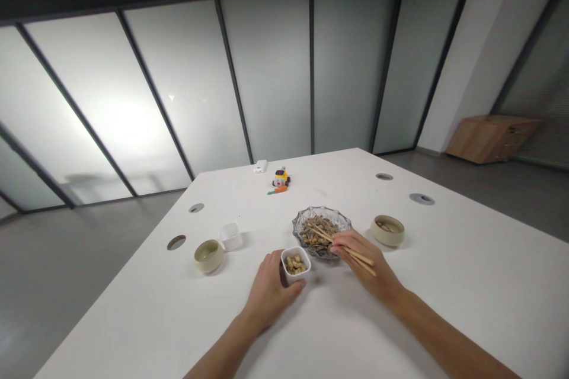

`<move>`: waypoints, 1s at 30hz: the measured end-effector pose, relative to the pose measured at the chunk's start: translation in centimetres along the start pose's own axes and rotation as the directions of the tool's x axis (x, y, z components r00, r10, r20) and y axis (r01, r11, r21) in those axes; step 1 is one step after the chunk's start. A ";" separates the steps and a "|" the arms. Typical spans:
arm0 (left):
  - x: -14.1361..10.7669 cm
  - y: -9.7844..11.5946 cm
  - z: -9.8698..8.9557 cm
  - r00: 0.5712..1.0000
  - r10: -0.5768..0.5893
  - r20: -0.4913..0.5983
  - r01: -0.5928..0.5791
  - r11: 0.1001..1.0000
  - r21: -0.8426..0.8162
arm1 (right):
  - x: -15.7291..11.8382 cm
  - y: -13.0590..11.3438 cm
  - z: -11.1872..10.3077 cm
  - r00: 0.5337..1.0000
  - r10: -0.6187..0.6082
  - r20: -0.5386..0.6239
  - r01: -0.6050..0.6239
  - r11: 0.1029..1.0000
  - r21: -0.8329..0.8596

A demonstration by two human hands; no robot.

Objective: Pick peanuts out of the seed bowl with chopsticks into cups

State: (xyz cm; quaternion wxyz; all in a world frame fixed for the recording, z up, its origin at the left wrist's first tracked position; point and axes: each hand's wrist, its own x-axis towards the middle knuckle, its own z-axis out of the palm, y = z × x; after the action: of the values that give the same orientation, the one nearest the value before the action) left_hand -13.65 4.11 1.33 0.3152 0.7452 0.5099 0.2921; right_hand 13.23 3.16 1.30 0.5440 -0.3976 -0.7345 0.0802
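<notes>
My left hand [272, 288] is wrapped round a small white square cup [296, 277] that has peanuts [296, 264] in it. My right hand [365, 262] grips a pair of wooden chopsticks [358, 256], whose tips reach into a clear glass bowl [343, 220]. Inside that bowl lie sunflower seeds [326, 224] on the far side and peanuts [315, 241] nearer me. Right of the glass bowl stands a beige bowl [387, 238] with a few pale pieces in it. The white cup sits just left of the glass bowl.
On the left, a second beige bowl [208, 262] stands beside another white square cup [232, 240]. Farther back on the white table [164, 308] are a yellow toy car [281, 177], a toy carrot [280, 189] and a white box [260, 166]. Round holes pierce the tabletop on both sides.
</notes>
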 end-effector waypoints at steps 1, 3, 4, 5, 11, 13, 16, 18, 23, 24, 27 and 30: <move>0.0 0.0 0.0 1.000 -0.001 -0.001 0.001 1.000 0.002 | 0.0 0.0 0.0 1.000 0.004 0.003 -0.004 1.000 -0.003; 0.0 0.0 0.0 1.000 -0.001 -0.003 0.001 1.000 0.009 | 0.1 -0.1 0.0 1.000 0.004 0.012 -0.004 1.000 -0.009; 0.0 0.0 0.0 1.000 0.001 -0.003 -0.001 1.000 0.012 | 0.1 -0.1 0.0 1.000 0.005 0.018 -0.005 1.000 -0.012; 0.0 0.0 0.0 1.000 0.003 -0.001 -0.003 1.000 0.015 | 0.1 -0.2 -0.1 1.000 0.007 0.025 -0.006 1.000 -0.012; 0.0 0.0 0.1 1.000 0.006 0.001 -0.006 1.000 0.012 | 0.0 -0.3 -0.1 0.999 0.041 0.004 -0.041 0.999 0.036; 0.0 0.0 0.0 1.000 0.003 0.001 -0.003 1.000 0.016 | 0.0 -0.3 -0.1 0.998 0.057 -0.020 -0.056 0.997 0.057; 0.0 0.1 0.0 1.000 -0.006 0.007 0.006 1.000 0.019 | 0.1 -0.5 -0.1 0.995 0.084 -0.045 -0.080 0.994 0.068; 0.0 0.1 -0.1 1.000 -0.010 0.008 0.010 1.000 0.012 | 0.1 -0.6 -0.2 0.994 0.085 -0.062 -0.081 0.995 0.063; 0.0 0.2 -0.1 1.000 -0.002 0.009 0.002 1.000 0.000 | 0.2 -0.5 -0.3 0.993 0.060 -0.104 -0.057 0.998 0.032; 0.0 0.2 -0.1 1.000 -0.002 0.009 0.002 1.000 0.001 | 0.2 -0.5 -0.4 0.991 0.060 -0.116 -0.058 0.998 0.022; 0.0 0.2 -0.1 1.000 -0.006 0.009 0.006 1.000 0.003 | 0.2 -0.4 -0.4 0.988 0.060 -0.145 -0.060 0.998 0.005; 0.0 0.3 -0.1 1.000 -0.005 0.007 0.005 1.000 -0.004 | 0.3 -0.2 -0.4 0.989 0.059 -0.134 -0.058 0.998 0.014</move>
State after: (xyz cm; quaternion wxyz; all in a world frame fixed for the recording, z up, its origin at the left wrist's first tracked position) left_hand -13.61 4.03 1.60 0.3191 0.7444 0.5100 0.2898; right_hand 13.42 3.09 1.82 0.5918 -0.4207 -0.6837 0.0729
